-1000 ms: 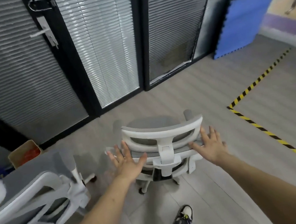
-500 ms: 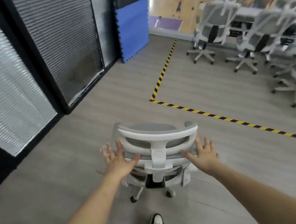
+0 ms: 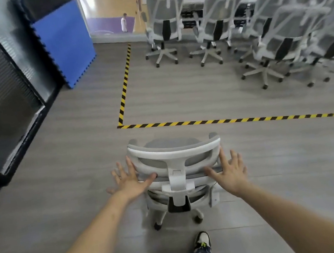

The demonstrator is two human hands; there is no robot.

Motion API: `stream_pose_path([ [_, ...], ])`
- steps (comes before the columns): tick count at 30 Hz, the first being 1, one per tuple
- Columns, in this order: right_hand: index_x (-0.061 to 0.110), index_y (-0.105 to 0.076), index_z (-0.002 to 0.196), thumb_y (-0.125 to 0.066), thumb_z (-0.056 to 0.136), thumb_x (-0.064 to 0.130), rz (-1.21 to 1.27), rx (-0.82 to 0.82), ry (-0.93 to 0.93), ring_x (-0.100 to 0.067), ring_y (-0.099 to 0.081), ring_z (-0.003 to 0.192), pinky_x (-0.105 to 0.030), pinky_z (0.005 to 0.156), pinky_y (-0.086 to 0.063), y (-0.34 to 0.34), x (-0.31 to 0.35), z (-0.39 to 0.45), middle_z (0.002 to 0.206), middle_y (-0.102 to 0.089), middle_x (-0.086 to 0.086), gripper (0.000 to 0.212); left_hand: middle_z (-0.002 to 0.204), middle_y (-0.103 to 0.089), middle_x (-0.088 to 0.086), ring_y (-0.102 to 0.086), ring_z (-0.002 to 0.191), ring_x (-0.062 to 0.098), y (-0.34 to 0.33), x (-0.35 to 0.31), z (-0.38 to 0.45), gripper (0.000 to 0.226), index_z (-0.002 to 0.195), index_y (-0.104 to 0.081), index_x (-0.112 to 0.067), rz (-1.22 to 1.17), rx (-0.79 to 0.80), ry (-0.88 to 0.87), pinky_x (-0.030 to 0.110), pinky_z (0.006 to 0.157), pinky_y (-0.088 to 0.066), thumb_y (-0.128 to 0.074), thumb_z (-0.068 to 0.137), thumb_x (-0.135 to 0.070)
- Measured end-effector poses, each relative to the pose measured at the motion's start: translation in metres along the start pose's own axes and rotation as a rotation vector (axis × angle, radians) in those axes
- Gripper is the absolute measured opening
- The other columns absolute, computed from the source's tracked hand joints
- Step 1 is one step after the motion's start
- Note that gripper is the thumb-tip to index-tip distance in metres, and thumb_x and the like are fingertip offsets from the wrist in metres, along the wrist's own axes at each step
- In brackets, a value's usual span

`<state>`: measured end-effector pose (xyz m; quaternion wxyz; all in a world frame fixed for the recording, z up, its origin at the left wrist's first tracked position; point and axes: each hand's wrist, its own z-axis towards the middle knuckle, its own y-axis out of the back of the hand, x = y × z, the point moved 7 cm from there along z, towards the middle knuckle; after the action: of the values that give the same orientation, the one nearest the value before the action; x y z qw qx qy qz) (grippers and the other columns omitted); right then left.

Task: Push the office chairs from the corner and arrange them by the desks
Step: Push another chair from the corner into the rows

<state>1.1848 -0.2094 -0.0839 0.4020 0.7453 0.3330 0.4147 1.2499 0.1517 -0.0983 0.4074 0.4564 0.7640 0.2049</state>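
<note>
— How many chairs can you count?
— You have one white office chair (image 3: 177,168) right in front of you. Beyond the tape stands a cluster of chairs (image 3: 256,31): at least six, though blur hides the exact number.
— And the rest?
— Two hands, your left hand (image 3: 130,181) and right hand (image 3: 229,171), one shoe (image 3: 201,241), two runs of striped floor tape (image 3: 226,120) meeting at one corner, and one blue foam mat (image 3: 65,41).

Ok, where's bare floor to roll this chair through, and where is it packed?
Bare floor lies ahead of the pushed chair up to the striped tape, and beyond it in the tape's corner, short of the parked chairs. The strip between the blue mat and the tape is bare too. Far right is crowded. The left hand and right hand press its backrest.
</note>
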Motion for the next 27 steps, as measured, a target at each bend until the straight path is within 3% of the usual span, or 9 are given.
stream_pose_path([
  [2,0.050,0.022,0.156,-0.019,0.064,0.109,0.013,-0.006,-0.005,-0.031,0.017,0.158,-0.062,0.124,-0.007,0.015,-0.011,0.035,0.172,0.014,-0.008,0.116,0.164,0.040,0.002,0.037,0.149,0.035,0.003,-0.034,0.027,0.144,0.136,0.048,-0.044,0.007,0.003,-0.009,0.076,0.118,0.000,-0.028,0.037,-0.115],
  [5,0.051,0.022,0.155,-0.018,0.063,0.109,0.025,0.004,-0.018,-0.031,0.017,0.157,-0.060,0.124,-0.005,0.042,-0.029,0.089,0.171,0.015,-0.008,0.117,0.164,0.039,0.001,0.033,0.151,0.035,0.007,-0.089,0.064,0.141,0.148,0.041,-0.041,0.029,0.015,-0.022,0.079,0.114,-0.001,-0.039,0.053,-0.109],
  [9,0.053,0.022,0.154,-0.020,0.061,0.109,0.043,0.008,-0.034,-0.030,0.018,0.157,-0.059,0.124,-0.007,0.077,-0.050,0.165,0.171,0.016,-0.006,0.117,0.165,0.037,0.001,0.033,0.152,0.033,0.014,-0.153,0.122,0.141,0.141,0.044,-0.044,0.022,0.010,-0.031,0.077,0.117,-0.001,-0.033,0.044,-0.112],
  [15,0.051,0.020,0.156,-0.021,0.061,0.110,0.046,0.017,-0.046,-0.031,0.020,0.157,-0.059,0.125,-0.005,0.126,-0.066,0.268,0.172,0.015,-0.009,0.119,0.166,0.035,0.003,0.035,0.151,0.034,0.027,-0.237,0.208,0.130,0.142,0.045,-0.045,0.026,0.006,-0.035,0.078,0.115,0.003,-0.040,0.063,-0.104],
  [18,0.052,0.022,0.156,-0.023,0.063,0.109,0.046,0.025,-0.048,-0.031,0.021,0.157,-0.061,0.125,-0.005,0.148,-0.073,0.321,0.171,0.018,-0.009,0.118,0.166,0.034,0.005,0.038,0.149,0.034,0.034,-0.275,0.251,0.132,0.137,0.048,-0.048,0.010,0.014,-0.044,0.076,0.116,0.005,-0.040,0.058,-0.106],
  [21,0.052,0.021,0.156,-0.027,0.065,0.107,0.064,0.018,-0.050,-0.031,0.021,0.157,-0.062,0.125,-0.006,0.171,-0.079,0.373,0.171,0.018,-0.008,0.117,0.166,0.035,0.005,0.040,0.148,0.033,0.045,-0.316,0.295,0.128,0.134,0.048,-0.050,-0.010,0.027,-0.066,0.074,0.118,0.005,-0.047,0.065,-0.101],
  [25,0.051,0.020,0.157,-0.030,0.068,0.105,0.066,0.011,-0.060,-0.030,0.021,0.157,-0.063,0.124,-0.007,0.204,-0.081,0.446,0.171,0.016,-0.008,0.115,0.165,0.037,0.006,0.042,0.146,0.034,0.064,-0.374,0.354,0.127,0.126,0.050,-0.055,-0.031,0.033,-0.091,0.073,0.119,0.003,-0.041,0.054,-0.107],
  [27,0.050,0.018,0.158,-0.030,0.067,0.105,0.073,0.008,-0.080,-0.029,0.021,0.157,-0.062,0.124,-0.007,0.220,-0.085,0.479,0.172,0.016,-0.008,0.117,0.164,0.038,0.007,0.040,0.147,0.035,0.071,-0.405,0.380,0.130,0.133,0.050,-0.052,0.010,0.037,-0.100,0.076,0.117,0.006,-0.039,0.055,-0.108],
])
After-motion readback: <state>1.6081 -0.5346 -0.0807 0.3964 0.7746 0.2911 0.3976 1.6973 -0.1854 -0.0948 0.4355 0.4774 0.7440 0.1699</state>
